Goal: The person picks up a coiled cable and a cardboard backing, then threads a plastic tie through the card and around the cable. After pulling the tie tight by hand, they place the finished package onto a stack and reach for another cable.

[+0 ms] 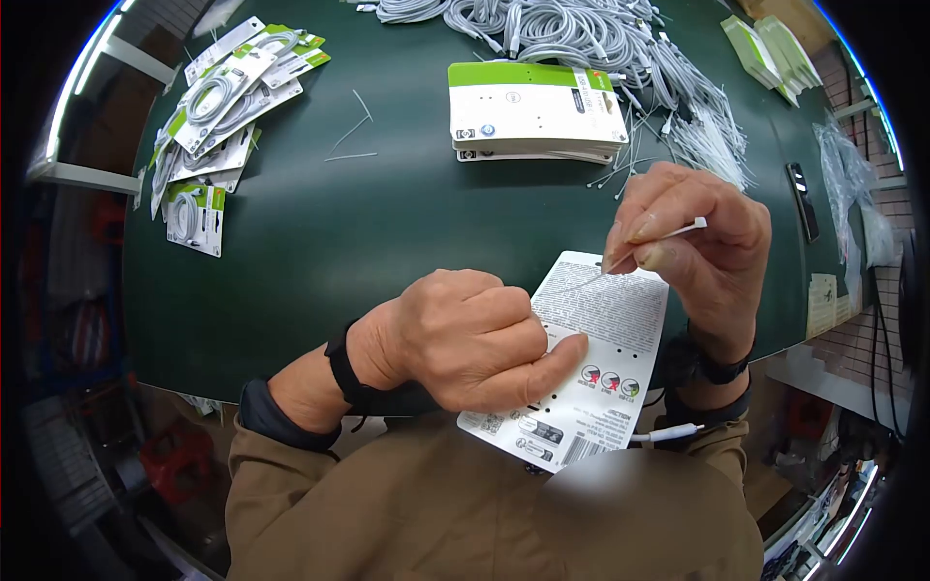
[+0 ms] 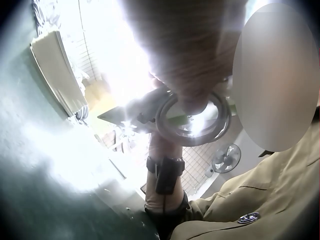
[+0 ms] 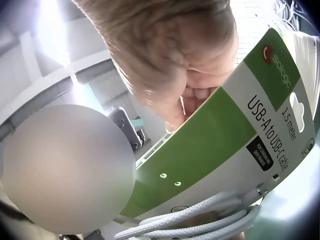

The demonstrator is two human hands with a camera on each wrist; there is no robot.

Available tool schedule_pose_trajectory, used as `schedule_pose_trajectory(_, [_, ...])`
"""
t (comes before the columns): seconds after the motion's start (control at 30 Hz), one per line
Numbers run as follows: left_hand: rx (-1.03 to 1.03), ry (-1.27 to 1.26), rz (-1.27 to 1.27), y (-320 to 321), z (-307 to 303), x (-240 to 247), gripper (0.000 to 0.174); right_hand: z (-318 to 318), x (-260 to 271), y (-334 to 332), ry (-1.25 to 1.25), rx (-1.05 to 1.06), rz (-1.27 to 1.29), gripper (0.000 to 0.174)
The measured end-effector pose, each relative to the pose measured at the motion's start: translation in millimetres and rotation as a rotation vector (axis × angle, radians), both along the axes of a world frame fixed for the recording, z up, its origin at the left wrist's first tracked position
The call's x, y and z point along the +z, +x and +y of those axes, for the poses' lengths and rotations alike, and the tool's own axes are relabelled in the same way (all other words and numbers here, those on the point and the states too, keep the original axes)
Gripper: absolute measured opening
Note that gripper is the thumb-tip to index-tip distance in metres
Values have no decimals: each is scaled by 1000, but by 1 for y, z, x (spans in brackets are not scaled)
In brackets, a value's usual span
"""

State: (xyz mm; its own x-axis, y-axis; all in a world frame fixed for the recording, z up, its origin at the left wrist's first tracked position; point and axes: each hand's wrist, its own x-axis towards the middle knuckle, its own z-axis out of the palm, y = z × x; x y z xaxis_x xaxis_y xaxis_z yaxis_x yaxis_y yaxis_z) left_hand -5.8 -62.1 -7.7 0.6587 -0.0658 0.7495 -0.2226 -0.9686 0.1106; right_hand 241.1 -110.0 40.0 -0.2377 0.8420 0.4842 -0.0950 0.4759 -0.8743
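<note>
My left hand [image 1: 484, 339] grips a printed cardboard cable card [image 1: 610, 334], its thumb lying across the text side, which faces up in the head view. Under the card, a coil of pale braided cable [image 3: 200, 215] lies against the green and white front, seen in the right wrist view. One cable plug [image 1: 675, 433] sticks out past the card's lower right edge. Over the top of the card, my right hand [image 1: 712, 242] pinches a thin white cable tie [image 1: 686, 229] between thumb and fingers. The tie's tail slants down across the small print.
A stack of cards [image 1: 533, 111] sits ahead, with a heap of grey cables [image 1: 581, 34] behind it. Loose white ties [image 1: 712, 145] lie at right, near a black phone-like object [image 1: 802, 201]. Finished-looking carded cables [image 1: 218, 102] pile up at left. Stray ties [image 1: 351, 155] lie mid-table.
</note>
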Motion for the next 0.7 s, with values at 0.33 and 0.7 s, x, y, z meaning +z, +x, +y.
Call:
schedule_pose_trajectory(0.33, [-25,-13,10,1,-2,0,44,-6,-4,-16,-67,-67,-37,13])
schedule_pose_trajectory(0.7, [-25,-9,-30,4,1,-1,29,-5,-5,-16,-108,-72,-96,14])
